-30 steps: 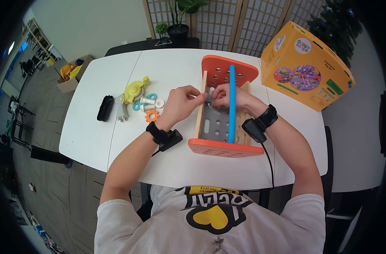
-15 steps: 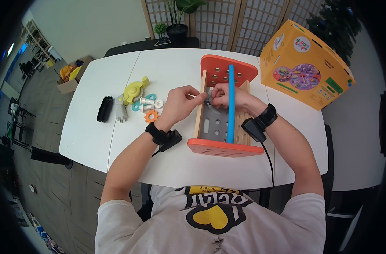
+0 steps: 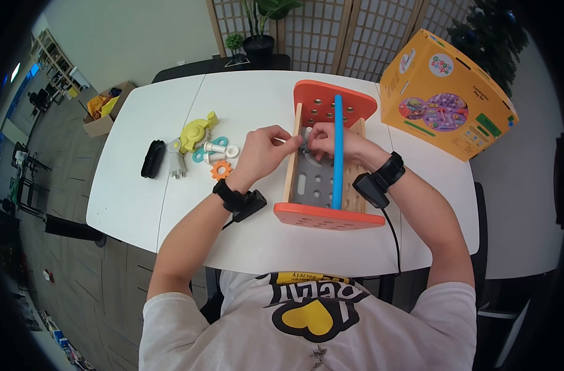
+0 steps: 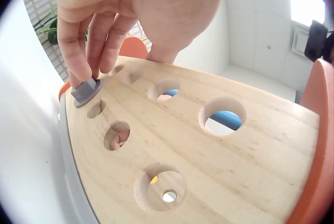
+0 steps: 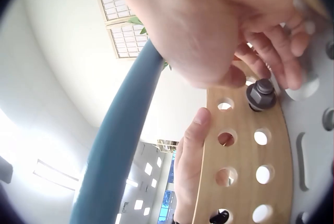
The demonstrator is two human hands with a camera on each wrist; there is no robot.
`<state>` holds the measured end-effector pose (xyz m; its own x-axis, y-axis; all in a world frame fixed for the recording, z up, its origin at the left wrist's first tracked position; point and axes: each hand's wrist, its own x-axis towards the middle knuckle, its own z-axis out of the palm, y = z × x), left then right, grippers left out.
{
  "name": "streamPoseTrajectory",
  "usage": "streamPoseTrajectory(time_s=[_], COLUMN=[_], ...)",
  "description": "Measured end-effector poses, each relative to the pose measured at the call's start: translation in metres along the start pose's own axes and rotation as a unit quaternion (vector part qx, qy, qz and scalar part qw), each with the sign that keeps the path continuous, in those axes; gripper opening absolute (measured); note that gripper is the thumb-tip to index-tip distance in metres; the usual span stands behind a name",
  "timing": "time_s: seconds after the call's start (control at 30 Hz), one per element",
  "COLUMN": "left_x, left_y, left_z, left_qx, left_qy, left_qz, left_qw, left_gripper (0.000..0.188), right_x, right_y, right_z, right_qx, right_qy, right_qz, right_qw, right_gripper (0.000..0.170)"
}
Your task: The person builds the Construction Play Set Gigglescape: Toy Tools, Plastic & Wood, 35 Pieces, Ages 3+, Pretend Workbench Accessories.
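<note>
We'd keep the grey bolt (image 4: 87, 93) square to the smooth, grained wooden panel (image 4: 209, 161), near its far edge: our left hand's (image 3: 268, 150) fingers grip its flanged head. Inside, our right hand's (image 3: 323, 139) fingers curl beside the dark, faceted nut (image 5: 262, 96) (gripping or not, we cannot tell).

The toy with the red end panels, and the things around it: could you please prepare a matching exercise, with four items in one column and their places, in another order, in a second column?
Items
1. Blue bar
2. Orange gear
3. Yellow box
4. Left hand

Places
A. Beside the white screws
B. At the grey hex piece on the wooden side
C. Running between the red end panels
D. Toward the right of the head view

Pairs: 1-C, 2-A, 3-D, 4-B
</note>
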<state>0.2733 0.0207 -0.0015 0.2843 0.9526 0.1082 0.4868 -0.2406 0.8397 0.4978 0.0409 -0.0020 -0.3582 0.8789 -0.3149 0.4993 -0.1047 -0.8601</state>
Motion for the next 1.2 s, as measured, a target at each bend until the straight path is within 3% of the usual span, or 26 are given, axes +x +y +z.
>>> streamPoseTrajectory(time_s=[0.07,0.17,0.37,0.47,0.57,0.67,0.87,0.97,1.07,1.2], left_x=[0.000,0.000,-0.001,-0.001,-0.001,-0.001,0.000,-0.001,-0.001,-0.001], left_y=[0.000,0.001,0.000,-0.001,0.001,0.001,-0.001,-0.001,0.002,0.000], left_z=[0.000,0.000,0.000,0.001,0.001,0.001,0.001,0.002,0.001,0.002], left_qx=[0.002,-0.002,-0.011,-0.019,-0.009,-0.006,-0.011,-0.007,-0.001,-0.006], left_qy=[0.000,-0.003,-0.004,-0.003,-0.002,-0.001,-0.002,-0.001,-0.001,0.000], left_qz=[-0.003,-0.007,-0.002,0.002,-0.004,-0.009,-0.005,-0.007,-0.011,-0.011], left_qw=[1.000,1.000,1.000,1.000,1.000,1.000,1.000,1.000,1.000,1.000], left_gripper=[0.043,0.043,0.042,0.042,0.043,0.043,0.044,0.044,0.043,0.043], right_x=[0.001,0.000,0.009,-0.003,-0.006,-0.004,0.007,-0.002,-0.005,-0.005], right_y=[0.008,0.004,0.005,-0.010,-0.006,-0.003,0.003,-0.007,0.000,-0.003], right_z=[-0.002,-0.003,-0.002,0.001,0.000,-0.002,-0.003,0.002,0.000,-0.002], right_qx=[-0.016,-0.034,0.004,0.016,-0.013,-0.039,0.024,0.036,0.002,-0.028], right_qy=[-0.019,-0.031,-0.058,0.014,-0.021,-0.045,-0.065,0.009,-0.017,-0.051], right_qz=[-0.044,-0.033,0.085,0.075,0.000,-0.009,0.103,0.062,-0.040,-0.016], right_qw=[0.999,0.998,0.995,0.997,1.000,0.998,0.992,0.997,0.999,0.998], right_gripper=[0.032,0.033,0.037,0.034,0.031,0.031,0.031,0.029,0.028,0.025])
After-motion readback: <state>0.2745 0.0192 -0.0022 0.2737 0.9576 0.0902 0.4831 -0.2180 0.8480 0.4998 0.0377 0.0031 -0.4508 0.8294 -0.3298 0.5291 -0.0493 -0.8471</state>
